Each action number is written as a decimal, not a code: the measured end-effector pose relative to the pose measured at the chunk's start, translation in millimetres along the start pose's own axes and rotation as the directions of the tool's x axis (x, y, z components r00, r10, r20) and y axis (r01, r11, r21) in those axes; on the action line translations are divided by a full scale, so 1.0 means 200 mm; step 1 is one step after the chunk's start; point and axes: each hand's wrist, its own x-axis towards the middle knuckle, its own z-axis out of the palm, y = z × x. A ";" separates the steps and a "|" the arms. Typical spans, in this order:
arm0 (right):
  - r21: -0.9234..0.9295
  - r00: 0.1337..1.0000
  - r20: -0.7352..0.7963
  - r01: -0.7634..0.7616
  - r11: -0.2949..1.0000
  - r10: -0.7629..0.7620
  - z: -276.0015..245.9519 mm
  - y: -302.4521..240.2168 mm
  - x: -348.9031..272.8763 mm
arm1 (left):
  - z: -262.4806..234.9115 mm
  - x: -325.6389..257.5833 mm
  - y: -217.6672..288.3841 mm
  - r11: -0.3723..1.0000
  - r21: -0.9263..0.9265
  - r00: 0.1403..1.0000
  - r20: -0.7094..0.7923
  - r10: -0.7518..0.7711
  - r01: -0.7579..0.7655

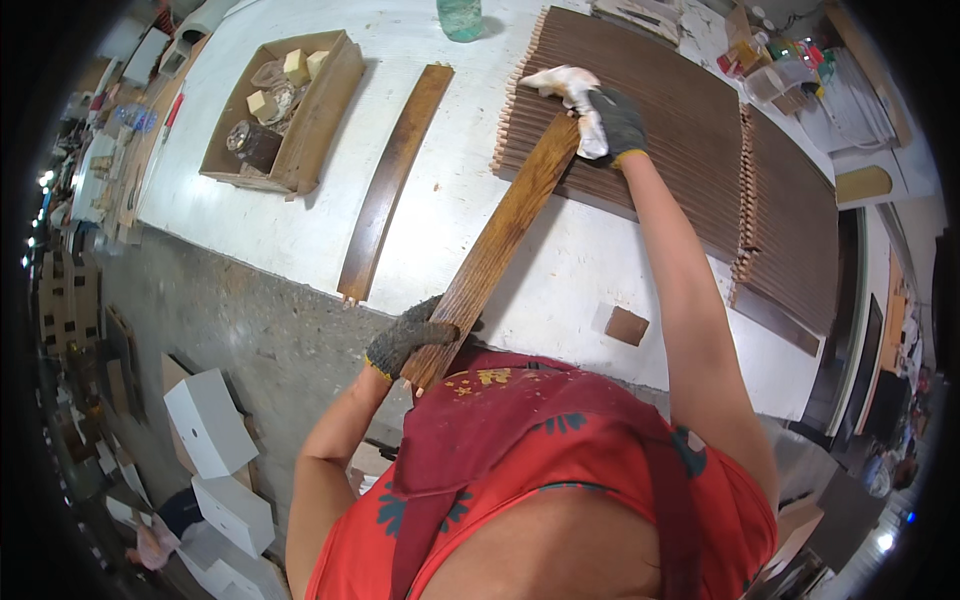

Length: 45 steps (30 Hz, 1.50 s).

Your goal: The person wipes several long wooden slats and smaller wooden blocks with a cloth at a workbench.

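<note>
Person in a red sleeveless top with dark teal flower prints, darker red apron with small yellow marks over it, bare arms, grey knit work gloves with yellow cuffs on left hand (pixel 408 337) and right hand (pixel 612 122)
</note>
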 end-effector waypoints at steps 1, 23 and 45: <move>0.352 0.996 0.001 -0.079 0.933 0.085 -0.01 0.12 0.01 | -0.01 0.00 0.05 0.977 0.204 0.998 -0.022 -0.062 0.065; 0.508 0.321 -0.716 -0.369 0.778 0.620 -0.96 0.87 -1.90 | -0.42 0.09 0.33 0.586 0.810 0.730 -0.413 0.544 0.022; -0.556 0.816 -0.557 -0.229 0.799 -0.154 -1.02 0.55 -1.44 | -0.72 0.32 0.25 0.053 0.945 0.592 -0.246 0.767 0.324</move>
